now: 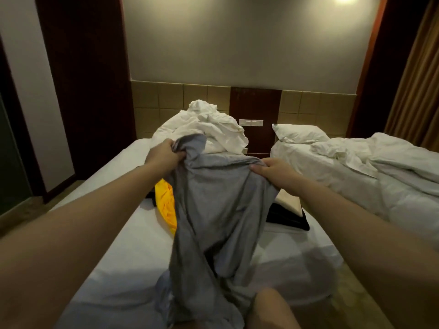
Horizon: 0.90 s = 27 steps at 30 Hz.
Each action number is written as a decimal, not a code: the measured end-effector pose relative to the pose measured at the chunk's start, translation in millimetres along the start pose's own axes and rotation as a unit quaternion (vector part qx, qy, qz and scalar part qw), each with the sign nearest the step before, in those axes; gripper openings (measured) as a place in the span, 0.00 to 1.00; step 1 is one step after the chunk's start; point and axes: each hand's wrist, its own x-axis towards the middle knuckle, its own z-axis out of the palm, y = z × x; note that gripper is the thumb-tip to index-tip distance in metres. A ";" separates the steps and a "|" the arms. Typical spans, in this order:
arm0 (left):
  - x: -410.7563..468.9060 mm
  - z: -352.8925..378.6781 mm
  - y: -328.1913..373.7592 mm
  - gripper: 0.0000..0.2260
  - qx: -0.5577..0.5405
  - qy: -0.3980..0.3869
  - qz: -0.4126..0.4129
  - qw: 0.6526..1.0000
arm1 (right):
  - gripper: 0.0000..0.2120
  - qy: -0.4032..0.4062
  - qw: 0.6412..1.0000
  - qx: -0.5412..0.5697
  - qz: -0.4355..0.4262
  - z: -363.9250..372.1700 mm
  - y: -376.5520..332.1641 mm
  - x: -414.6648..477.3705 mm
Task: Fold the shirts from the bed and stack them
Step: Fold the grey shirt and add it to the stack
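I hold a grey shirt (213, 210) up over the bed (123, 257). My left hand (165, 154) grips a bunched upper corner of it. My right hand (273, 170) pinches the other upper edge. The cloth hangs down crumpled to the bed's near end. A yellow garment (166, 203) lies behind the shirt on the left, partly hidden. On the right lies a folded cream piece (288, 200) on top of a folded black piece (289, 219).
A heap of white bedding (209, 127) sits at the head of this bed. A second bed (356, 167) with a pillow and a rumpled duvet stands to the right across a narrow gap. A dark headboard panel with switches (251, 122) is between them.
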 end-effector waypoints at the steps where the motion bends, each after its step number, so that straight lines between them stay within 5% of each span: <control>1: -3.3 1.7 1.5 0.21 0.001 -0.011 -0.002 1.000 | 0.17 0.002 1.000 -0.008 -0.014 -1.1 -7.0 2.5; 5: -30.0 6.7 34.5 0.39 -0.063 -0.142 0.129 0.979 | 0.13 0.003 0.994 -0.076 -0.076 -1.3 -45.6 9.8; 8: -51.5 12.1 70.3 0.35 -0.162 -0.264 0.159 0.937 | 0.11 -0.003 0.993 -0.083 -0.087 5.6 -67.2 12.3; 11: -50.4 13.8 75.9 0.14 -0.160 -0.179 0.159 0.958 | 0.11 -0.080 0.990 0.111 -0.038 4.1 -68.9 4.5; 13: -47.2 16.3 68.8 0.06 -0.103 -0.131 0.153 0.974 | 0.12 -0.107 0.986 0.126 -0.033 2.7 -60.9 1.0; 16: -50.7 21.6 64.4 0.13 -0.047 -0.097 0.144 0.984 | 0.05 -0.019 0.995 -0.047 -0.080 8.3 -50.1 7.9; 19: -55.4 26.1 69.4 0.13 -0.057 -0.091 0.140 0.984 | 0.05 0.091 0.986 -0.107 -0.085 11.4 -52.5 13.6; 22: -58.3 22.7 73.3 0.08 -0.115 -0.144 0.116 0.976 | 0.05 0.081 0.980 -0.162 -0.077 8.5 -59.3 12.2; 24: -59.8 19.5 72.2 0.06 -0.131 -0.162 0.113 0.972 | 0.06 0.044 0.992 -0.112 -0.046 6.8 -61.8 10.6; 27: -57.2 20.4 67.4 0.10 -0.075 -0.087 0.127 0.985 | 0.04 -0.006 0.999 0.050 0.017 11.5 -66.1 6.5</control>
